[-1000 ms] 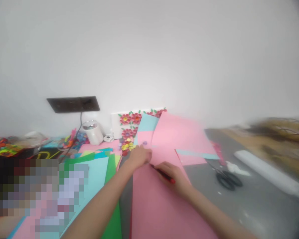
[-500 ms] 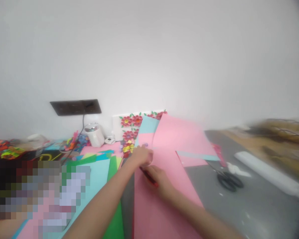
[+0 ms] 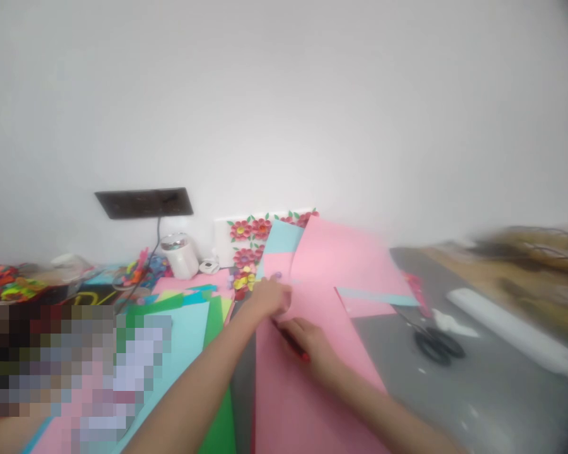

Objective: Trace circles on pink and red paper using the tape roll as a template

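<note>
My right hand is closed around a slim, dark pen with a red end. It rests low over a long pink paper sheet. Just beyond it, my left hand bears on the same sheet, its fingers curled; blur hides whether anything is under or between them. The pen's tip lies close to the left hand's fingers. Behind both hands, another pink sheet lies over a light blue sheet. A pair of black-handled scissors lies to the right on the grey table.
A white roll lies at the right. Left of my hands are green sheets and a light blue sheet. A white canister and a panel with paper flowers stand by the wall. Part of the left side is pixelated.
My right hand has shifted slightly right and toward me with the pen. My left hand stays almost where it was. At the far left edge, part of someone's hand or arm has come into view.
</note>
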Available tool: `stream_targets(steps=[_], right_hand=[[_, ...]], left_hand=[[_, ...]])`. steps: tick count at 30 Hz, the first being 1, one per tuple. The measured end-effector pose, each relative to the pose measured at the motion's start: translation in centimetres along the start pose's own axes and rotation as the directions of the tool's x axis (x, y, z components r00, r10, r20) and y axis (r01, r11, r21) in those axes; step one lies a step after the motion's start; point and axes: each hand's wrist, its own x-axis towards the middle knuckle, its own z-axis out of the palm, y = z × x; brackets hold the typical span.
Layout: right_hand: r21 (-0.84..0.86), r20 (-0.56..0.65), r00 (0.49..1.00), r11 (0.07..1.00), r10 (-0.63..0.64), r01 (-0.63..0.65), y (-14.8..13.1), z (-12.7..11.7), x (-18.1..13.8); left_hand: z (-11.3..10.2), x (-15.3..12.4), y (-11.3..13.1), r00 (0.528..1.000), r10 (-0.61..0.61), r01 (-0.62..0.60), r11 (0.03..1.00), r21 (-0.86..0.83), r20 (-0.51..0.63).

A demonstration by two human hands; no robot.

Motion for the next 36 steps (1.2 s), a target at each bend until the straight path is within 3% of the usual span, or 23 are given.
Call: stream_targets(steps=[5, 8, 10, 12, 14, 17, 22, 27, 36], right_hand=[[0.268, -0.065, 0.979, 0.948, 0.194, -0.17, 1.8, -1.9, -1.0], [0.424, -0.191, 0.888, 0.852, 0.417, -0.309, 3.8, -3.5, -0.3], [0.537, -0.201, 0.815, 0.757, 0.543, -0.372, 4.8, -4.6, 1.0], [0.643, -0.211, 0.785, 0.688, 0.582, -0.336, 5.3, -5.5, 2.9], [0.674, -0.225, 0.797, 0.681, 0.56, -0.288, 4.9, -6.0, 5.0], [0.584, -0.19, 0.859, 0.758, 0.475, -0.29, 3.4, -6.0, 8.2], [0.163, -0.028, 0.94, 0.929, 0.341, -0.332, 1.2, -3.3, 12.1], [-0.014, 0.138, 0.95, 0.959, 0.281, -0.282, 0.5, -0.6, 13.8], [-0.275, 0.315, 0.919, 0.95, 0.236, -0.15, -0.1, 0.0, 14.8]], left_hand=[[0.5, 0.0, 0.1, 0.999, -0.024, 0.023, 1.0, -0.02, -0.027], [1.0, 0.0, 0.5, 0.999, -0.045, 0.044, 0.998, -0.044, -0.03], [1.5, 0.1, 0.9, 0.997, -0.064, 0.062, 0.996, -0.057, -0.036], [2.1, 0.3, 1.4, 0.995, -0.091, 0.087, 0.994, -0.063, -0.05], [2.5, 0.4, 1.9, 0.991, -0.117, 0.113, 0.991, -0.067, -0.06], [2.8, 0.4, 2.4, 0.988, -0.14, 0.135, 0.988, -0.077, -0.06], [2.8, 0.4, 2.9, 0.98, -0.192, 0.185, 0.977, -0.107, -0.054], [3.7, 0.7, 3.0, 0.973, -0.222, 0.21, 0.966, -0.149, -0.065], [5.0, 0.6, 2.8, 0.974, -0.184, 0.137, 0.943, -0.302, -0.134]])
